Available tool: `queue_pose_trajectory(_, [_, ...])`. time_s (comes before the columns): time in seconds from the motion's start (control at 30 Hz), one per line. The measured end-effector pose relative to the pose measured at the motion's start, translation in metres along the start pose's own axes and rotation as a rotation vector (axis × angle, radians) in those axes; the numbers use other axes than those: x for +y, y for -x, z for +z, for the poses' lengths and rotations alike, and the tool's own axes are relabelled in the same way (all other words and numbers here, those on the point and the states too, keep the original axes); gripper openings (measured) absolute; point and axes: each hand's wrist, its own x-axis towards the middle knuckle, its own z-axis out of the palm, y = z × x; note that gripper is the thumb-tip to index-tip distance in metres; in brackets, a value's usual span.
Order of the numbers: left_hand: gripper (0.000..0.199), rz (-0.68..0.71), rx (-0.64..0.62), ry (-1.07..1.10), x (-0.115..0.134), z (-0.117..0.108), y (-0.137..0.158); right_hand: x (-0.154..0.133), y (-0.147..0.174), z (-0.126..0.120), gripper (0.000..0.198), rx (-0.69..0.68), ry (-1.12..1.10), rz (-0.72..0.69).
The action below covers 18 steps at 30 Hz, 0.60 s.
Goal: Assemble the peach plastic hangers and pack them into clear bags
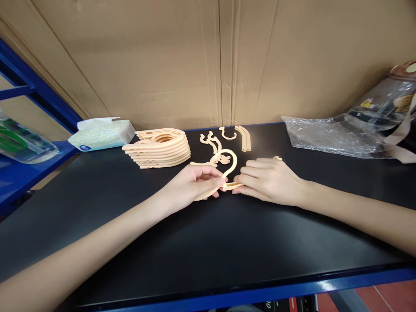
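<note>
Right of the stacked peach plastic hangers (157,157), my left hand (191,184) grips a peach hooked plastic hanger (234,163) at the hook's base, my right hand (269,180) its slim arm (232,186). I judge it light, stiff, slightly slippery; best held near that base.

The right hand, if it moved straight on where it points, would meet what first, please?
Probably the left hand, holding the cream hook just ahead; depth leaves the exact order unclear.

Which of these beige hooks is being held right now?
The hook pinched in the left hand, raised in front; the loose hooks farther back lie on the black tabletop.
</note>
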Motion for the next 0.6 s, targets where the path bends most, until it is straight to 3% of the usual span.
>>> queue_pose_trajectory(0.6, [0.022, 0.095, 0.009, -0.001, -0.0019, 0.0015, -0.0014, -0.0059, 0.0033, 0.0004, 0.044, -0.071, -0.031, 0.097])
